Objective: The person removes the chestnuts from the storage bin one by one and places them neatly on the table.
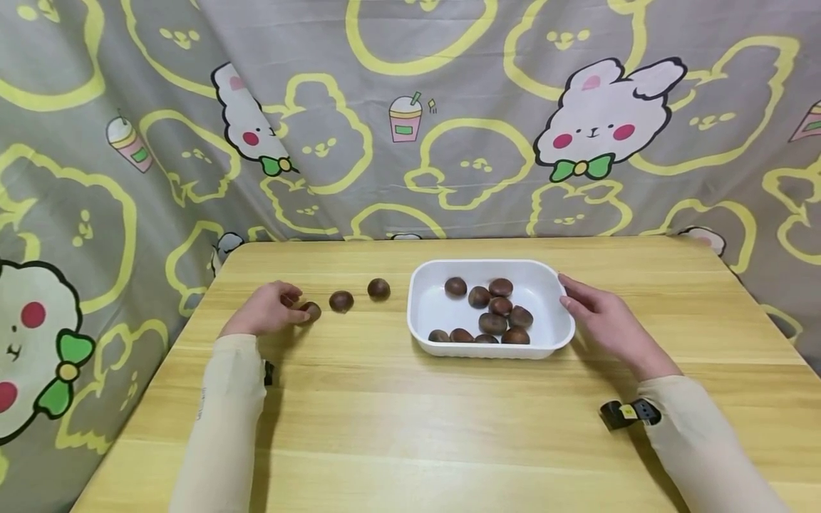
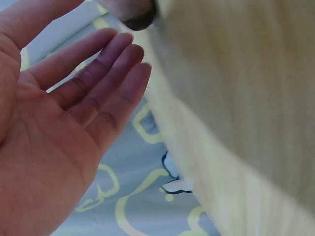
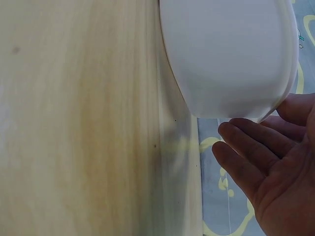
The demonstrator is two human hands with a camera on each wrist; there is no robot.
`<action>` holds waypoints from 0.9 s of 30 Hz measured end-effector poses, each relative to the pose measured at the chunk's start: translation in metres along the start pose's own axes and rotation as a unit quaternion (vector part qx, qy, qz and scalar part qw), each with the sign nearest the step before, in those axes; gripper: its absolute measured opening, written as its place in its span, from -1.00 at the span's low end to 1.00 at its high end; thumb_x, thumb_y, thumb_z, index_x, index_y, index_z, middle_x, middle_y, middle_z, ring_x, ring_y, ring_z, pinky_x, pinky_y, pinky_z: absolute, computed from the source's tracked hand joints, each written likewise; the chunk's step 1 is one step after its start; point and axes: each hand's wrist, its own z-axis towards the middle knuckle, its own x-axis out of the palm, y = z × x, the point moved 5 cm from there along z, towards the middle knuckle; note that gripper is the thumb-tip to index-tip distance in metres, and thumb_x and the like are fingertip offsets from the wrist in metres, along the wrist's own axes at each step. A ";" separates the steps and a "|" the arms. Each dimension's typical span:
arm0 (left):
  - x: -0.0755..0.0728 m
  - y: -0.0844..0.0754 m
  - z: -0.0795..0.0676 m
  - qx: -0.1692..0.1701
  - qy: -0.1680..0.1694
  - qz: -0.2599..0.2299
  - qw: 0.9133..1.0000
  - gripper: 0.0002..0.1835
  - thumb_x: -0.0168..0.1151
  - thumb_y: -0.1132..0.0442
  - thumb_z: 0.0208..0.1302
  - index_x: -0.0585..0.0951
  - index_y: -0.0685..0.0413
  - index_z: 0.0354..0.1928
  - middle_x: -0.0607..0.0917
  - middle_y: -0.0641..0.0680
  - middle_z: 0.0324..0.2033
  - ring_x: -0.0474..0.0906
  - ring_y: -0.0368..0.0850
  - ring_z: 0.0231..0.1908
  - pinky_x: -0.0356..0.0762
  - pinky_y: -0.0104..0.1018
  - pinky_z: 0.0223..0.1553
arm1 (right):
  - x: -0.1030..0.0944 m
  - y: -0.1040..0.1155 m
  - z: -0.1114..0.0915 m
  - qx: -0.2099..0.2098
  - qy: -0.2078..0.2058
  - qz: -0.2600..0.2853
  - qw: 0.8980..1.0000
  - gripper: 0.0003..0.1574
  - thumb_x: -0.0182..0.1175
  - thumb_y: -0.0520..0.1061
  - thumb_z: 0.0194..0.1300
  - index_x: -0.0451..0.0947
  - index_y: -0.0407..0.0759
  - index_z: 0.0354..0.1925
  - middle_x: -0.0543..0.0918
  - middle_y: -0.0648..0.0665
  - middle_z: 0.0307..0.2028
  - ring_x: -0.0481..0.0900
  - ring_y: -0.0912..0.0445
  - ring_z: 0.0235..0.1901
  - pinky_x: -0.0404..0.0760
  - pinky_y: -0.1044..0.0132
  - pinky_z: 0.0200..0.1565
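My left hand (image 1: 261,309) is at the table's left side, its thumb touching a brown chestnut (image 1: 312,311). In the left wrist view the fingers (image 2: 110,93) are only slightly bent and stand a little apart from that chestnut (image 2: 140,20). Two more chestnuts lie to its right, one nearby (image 1: 341,301) and one farther along (image 1: 379,289). My right hand (image 1: 606,317) pinches the right rim of a white plastic tray (image 1: 423,343) between thumb and forefinger; the other fingers (image 3: 251,147) stay loose below the rim. Several chestnuts (image 1: 492,323) sit inside the tray.
The wooden table (image 1: 410,427) stands against a grey curtain (image 1: 359,43) printed with cartoon animals. A small black camera (image 1: 618,415) is strapped to the right wrist. The table's back edge runs just behind the tray.
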 end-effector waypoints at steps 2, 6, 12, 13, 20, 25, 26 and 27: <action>-0.005 -0.004 -0.002 0.002 -0.018 -0.009 1.000 -0.36 0.36 0.15 0.25 0.42 0.44 0.24 0.54 0.39 0.06 0.46 0.29 0.07 0.42 0.14 0.08 | 0.000 0.000 0.000 0.003 0.002 0.003 1.000 -0.32 -0.05 0.03 0.56 0.15 -0.31 0.45 0.30 -0.42 0.33 0.26 -0.33 0.30 0.28 -0.22 0.21; -0.013 -0.018 -0.005 0.017 -0.054 -0.040 0.998 -0.43 0.30 0.16 0.32 0.43 0.34 0.25 0.51 0.36 0.12 0.45 0.28 0.10 0.44 0.12 0.07 | 0.000 0.000 0.001 0.007 0.003 0.003 1.000 -0.32 -0.04 0.03 0.56 0.16 -0.31 0.45 0.29 -0.42 0.34 0.25 -0.32 0.30 0.27 -0.21 0.22; -0.009 -0.071 -0.007 0.098 -0.077 -0.055 0.991 -0.62 0.28 0.27 0.33 0.54 0.22 0.15 0.57 0.17 0.04 0.55 0.10 -0.01 0.54 -0.02 0.02 | 0.000 0.000 0.001 0.008 0.003 0.001 1.000 -0.31 -0.04 0.03 0.56 0.16 -0.32 0.45 0.30 -0.42 0.33 0.26 -0.33 0.30 0.28 -0.21 0.22; -0.006 -0.082 -0.007 0.118 -0.074 -0.061 0.988 -0.64 0.29 0.29 0.33 0.55 0.22 0.12 0.58 0.15 0.01 0.56 0.08 -0.03 0.54 -0.04 0.01 | 0.000 -0.001 0.001 0.009 0.003 0.001 1.000 -0.32 -0.04 0.02 0.56 0.16 -0.32 0.45 0.30 -0.43 0.33 0.26 -0.33 0.30 0.28 -0.22 0.22; 0.019 -0.135 -0.005 0.198 -0.029 -0.112 0.973 -0.73 0.36 0.34 0.25 0.62 0.19 -0.02 0.63 0.09 -0.16 0.58 0.03 -0.09 0.57 -0.15 -0.01 | 0.001 -0.001 0.002 0.007 0.001 0.002 1.000 -0.33 -0.03 0.00 0.55 0.17 -0.33 0.44 0.31 -0.43 0.32 0.28 -0.32 0.29 0.28 -0.21 0.21; 0.037 -0.161 -0.001 0.225 0.004 -0.117 0.967 -0.71 0.40 0.36 0.20 0.63 0.21 -0.02 0.65 0.10 -0.19 0.57 -0.03 -0.17 0.58 -0.15 -0.06 | 0.001 -0.002 0.002 0.012 0.001 0.002 1.000 -0.32 -0.04 0.02 0.56 0.16 -0.31 0.45 0.30 -0.43 0.32 0.27 -0.33 0.29 0.28 -0.22 0.21; 0.041 -0.165 0.000 0.228 0.013 -0.113 0.967 -0.70 0.41 0.36 0.19 0.63 0.21 -0.03 0.65 0.09 -0.19 0.58 -0.04 -0.17 0.59 -0.16 -0.07 | 0.001 -0.002 0.002 0.012 0.001 0.002 1.000 -0.32 -0.04 0.02 0.56 0.16 -0.31 0.45 0.30 -0.43 0.32 0.27 -0.33 0.29 0.28 -0.22 0.21; 0.045 -0.169 0.001 0.231 0.024 -0.111 0.966 -0.69 0.41 0.37 0.18 0.63 0.22 -0.02 0.65 0.08 -0.19 0.58 -0.03 -0.16 0.59 -0.18 -0.08 | 0.001 -0.002 0.002 0.011 0.000 0.000 1.000 -0.32 -0.04 0.02 0.56 0.16 -0.31 0.45 0.31 -0.43 0.32 0.27 -0.33 0.29 0.28 -0.22 0.21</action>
